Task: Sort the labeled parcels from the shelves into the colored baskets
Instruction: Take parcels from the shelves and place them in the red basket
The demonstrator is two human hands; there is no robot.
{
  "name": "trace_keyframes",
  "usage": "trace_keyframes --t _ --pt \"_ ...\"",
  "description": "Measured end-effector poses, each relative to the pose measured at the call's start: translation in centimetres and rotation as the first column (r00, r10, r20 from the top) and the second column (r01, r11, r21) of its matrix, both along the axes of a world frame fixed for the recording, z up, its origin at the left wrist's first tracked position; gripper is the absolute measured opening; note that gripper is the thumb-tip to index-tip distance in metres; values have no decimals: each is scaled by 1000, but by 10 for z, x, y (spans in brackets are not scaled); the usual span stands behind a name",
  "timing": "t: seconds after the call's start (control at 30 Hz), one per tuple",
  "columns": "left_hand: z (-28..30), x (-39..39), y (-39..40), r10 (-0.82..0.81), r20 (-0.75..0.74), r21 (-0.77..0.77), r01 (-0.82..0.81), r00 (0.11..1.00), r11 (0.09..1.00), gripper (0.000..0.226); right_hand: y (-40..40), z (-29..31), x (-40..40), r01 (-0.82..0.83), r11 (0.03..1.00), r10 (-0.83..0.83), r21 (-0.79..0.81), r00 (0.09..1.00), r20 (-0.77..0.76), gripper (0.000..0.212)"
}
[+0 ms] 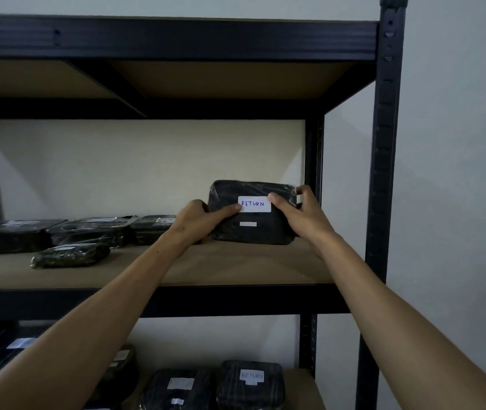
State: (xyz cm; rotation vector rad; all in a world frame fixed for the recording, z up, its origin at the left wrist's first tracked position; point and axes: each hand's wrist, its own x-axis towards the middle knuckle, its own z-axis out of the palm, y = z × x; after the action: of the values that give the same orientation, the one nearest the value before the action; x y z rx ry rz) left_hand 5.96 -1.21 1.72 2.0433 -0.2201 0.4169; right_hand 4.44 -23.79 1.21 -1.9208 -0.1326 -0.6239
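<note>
A dark plastic-wrapped parcel [253,229] stands tilted up on its lower edge at the right end of the middle shelf [236,267]. Its white label reads "RETURN" and faces me. My left hand [200,218] grips its left side, thumb beside the label. My right hand [298,213] holds the right side, thumb on the label's right end and fingers over the top corner. Several other dark parcels [88,232] lie flat further left on the same shelf. No basket is in view.
More wrapped parcels lie on the lower shelf, one labelled "RETURN" [252,383]. An upper shelf board [176,37] hangs overhead. A dark metal upright [383,173] bounds the rack on the right, with a pale wall behind.
</note>
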Motion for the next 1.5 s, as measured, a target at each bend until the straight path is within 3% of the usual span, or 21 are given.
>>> trace_keyframes --t 0.1,0.2,0.3,0.5,0.6,0.73,0.83,0.9,1.0,1.17,1.3,1.5 --pt "7 -12 9 -126 -39 -212 115 991 971 65 12 4 -10 -76 996 73 36 994 83 57" --pt "9 -33 20 -168 -33 -273 153 985 950 59 32 4 -29 -108 990 95 91 986 136 52" --pt "6 -62 41 -134 -12 -299 124 991 946 62 54 2 -50 -151 978 127 145 979 162 48" --pt "-8 -133 128 144 17 -245 -136 989 960 74 142 -7 -97 -273 952 249 136 953 171 38" --pt "-21 -171 189 54 -85 -355 -81 995 931 74 204 -23 -126 -351 918 333 185 935 125 37" --pt "-57 -233 282 -282 -155 -613 132 947 779 42 294 -58 -164 -412 864 425 290 905 20 36" --pt "-103 -274 353 -350 -136 -750 135 927 648 33 364 -99 -183 -425 822 489 379 868 -87 39" --pt "-139 -296 392 -331 -118 -829 90 936 552 35 410 -128 -194 -421 789 532 448 832 -157 40" --pt "-191 -318 435 -222 -173 -865 -40 960 500 37 473 -178 -210 -364 761 559 537 787 -259 41" --pt "-265 -337 485 -65 -243 -898 -199 968 392 40 554 -260 -223 -294 708 620 641 694 -366 66" --pt "-317 -350 525 -35 -248 -919 -223 968 326 37 602 -322 -227 -217 689 672 691 548 -498 68" --pt "-380 -350 599 -5 -343 -912 -332 939 242 44 673 -384 -223 -129 659 727 741 363 -583 43"
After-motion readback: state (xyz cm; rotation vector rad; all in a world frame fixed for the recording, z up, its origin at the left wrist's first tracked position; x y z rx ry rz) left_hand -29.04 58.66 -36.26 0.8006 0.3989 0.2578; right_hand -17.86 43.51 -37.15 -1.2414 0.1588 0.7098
